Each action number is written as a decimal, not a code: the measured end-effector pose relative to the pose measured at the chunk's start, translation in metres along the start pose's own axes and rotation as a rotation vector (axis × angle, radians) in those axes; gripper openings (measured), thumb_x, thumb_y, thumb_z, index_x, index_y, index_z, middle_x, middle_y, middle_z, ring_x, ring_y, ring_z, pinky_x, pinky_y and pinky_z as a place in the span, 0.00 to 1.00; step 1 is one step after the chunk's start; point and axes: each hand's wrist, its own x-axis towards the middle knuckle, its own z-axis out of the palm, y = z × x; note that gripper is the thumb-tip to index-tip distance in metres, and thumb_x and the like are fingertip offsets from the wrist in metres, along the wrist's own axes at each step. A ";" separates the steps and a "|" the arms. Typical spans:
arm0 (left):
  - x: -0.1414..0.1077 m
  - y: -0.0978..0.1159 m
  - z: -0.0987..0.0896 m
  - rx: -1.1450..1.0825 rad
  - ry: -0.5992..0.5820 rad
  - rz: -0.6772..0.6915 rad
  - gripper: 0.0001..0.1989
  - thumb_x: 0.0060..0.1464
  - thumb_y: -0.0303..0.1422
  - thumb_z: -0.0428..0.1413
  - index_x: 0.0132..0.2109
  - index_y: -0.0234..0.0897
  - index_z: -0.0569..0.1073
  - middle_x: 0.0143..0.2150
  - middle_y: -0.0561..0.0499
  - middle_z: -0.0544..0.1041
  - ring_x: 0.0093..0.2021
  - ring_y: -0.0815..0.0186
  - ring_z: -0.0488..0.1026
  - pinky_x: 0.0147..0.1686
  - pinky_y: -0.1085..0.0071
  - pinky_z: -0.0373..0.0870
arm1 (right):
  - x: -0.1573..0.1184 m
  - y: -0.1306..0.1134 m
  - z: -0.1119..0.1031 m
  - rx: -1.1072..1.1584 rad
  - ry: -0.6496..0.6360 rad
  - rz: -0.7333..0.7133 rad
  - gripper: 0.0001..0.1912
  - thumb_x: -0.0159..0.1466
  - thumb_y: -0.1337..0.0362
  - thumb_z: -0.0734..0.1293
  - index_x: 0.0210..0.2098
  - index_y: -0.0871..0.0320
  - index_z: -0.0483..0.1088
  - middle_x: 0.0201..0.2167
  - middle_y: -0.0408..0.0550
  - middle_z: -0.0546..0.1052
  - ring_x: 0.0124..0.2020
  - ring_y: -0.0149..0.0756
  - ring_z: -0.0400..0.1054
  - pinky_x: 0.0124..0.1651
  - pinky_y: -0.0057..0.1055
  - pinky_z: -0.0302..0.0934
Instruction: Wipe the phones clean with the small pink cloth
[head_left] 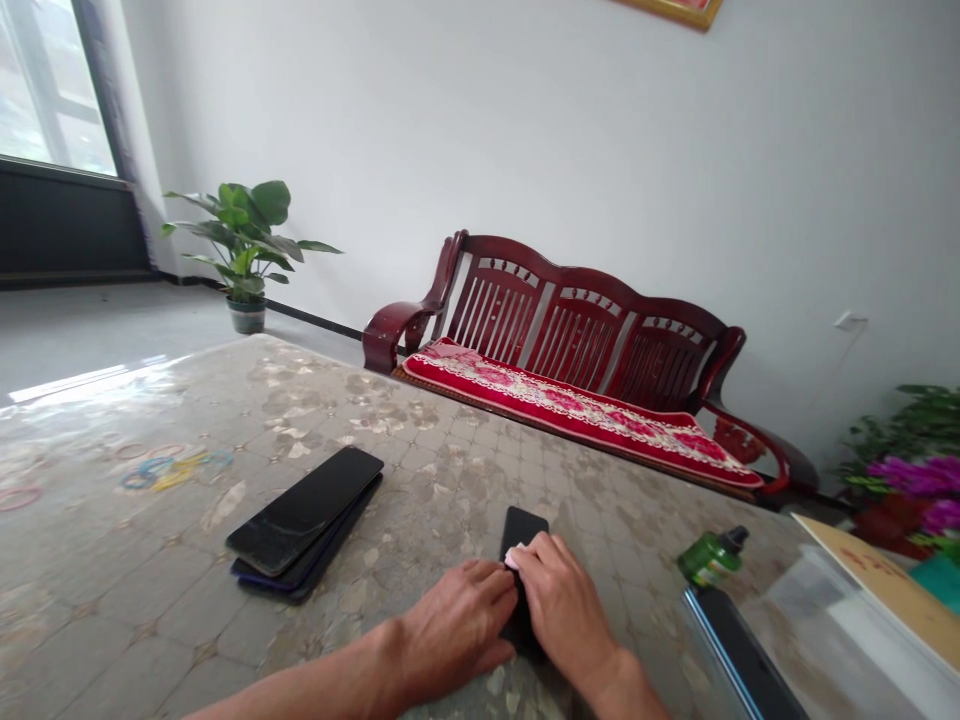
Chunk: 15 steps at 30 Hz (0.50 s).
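A black phone (527, 522) lies flat on the patterned tablecloth (420, 520), partly covered by both hands. My right hand (559, 600) presses a small white wad (514, 556) onto the phone with its fingers closed around it. Against the phone's left side rests my left hand (461, 625), fingers bent together; whether it grips the phone's edge is partly hidden. To the left, a stack of dark phones (307, 515) lies fanned out. A green bottle (709, 557) with a black cap stands on the right, near another dark phone (742, 650).
Coloured rubber bands (169, 468) lie at the table's left. At the right edge is a translucent container (862, 610) with a tan board (885, 580). Beyond the table stand a red wooden bench (577, 330) and a potted plant (247, 240).
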 end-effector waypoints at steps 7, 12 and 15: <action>-0.002 0.000 0.004 -0.023 0.015 -0.011 0.13 0.62 0.37 0.57 0.51 0.36 0.70 0.50 0.44 0.74 0.52 0.55 0.70 0.55 0.61 0.66 | 0.017 0.025 -0.001 -0.037 0.025 0.118 0.16 0.70 0.74 0.58 0.42 0.54 0.76 0.39 0.47 0.74 0.44 0.38 0.67 0.48 0.30 0.60; -0.002 -0.001 0.006 -0.030 0.032 -0.008 0.14 0.62 0.36 0.57 0.52 0.37 0.69 0.50 0.44 0.74 0.52 0.55 0.70 0.55 0.61 0.67 | 0.013 0.020 0.001 -0.010 0.014 0.114 0.16 0.70 0.73 0.58 0.41 0.53 0.76 0.38 0.47 0.73 0.43 0.38 0.66 0.46 0.30 0.59; -0.001 -0.001 0.005 -0.040 0.029 -0.004 0.13 0.61 0.35 0.57 0.51 0.37 0.70 0.49 0.44 0.75 0.52 0.55 0.71 0.55 0.61 0.67 | -0.003 0.010 0.000 0.037 0.005 0.060 0.15 0.69 0.74 0.59 0.41 0.52 0.75 0.38 0.46 0.72 0.43 0.38 0.65 0.45 0.31 0.58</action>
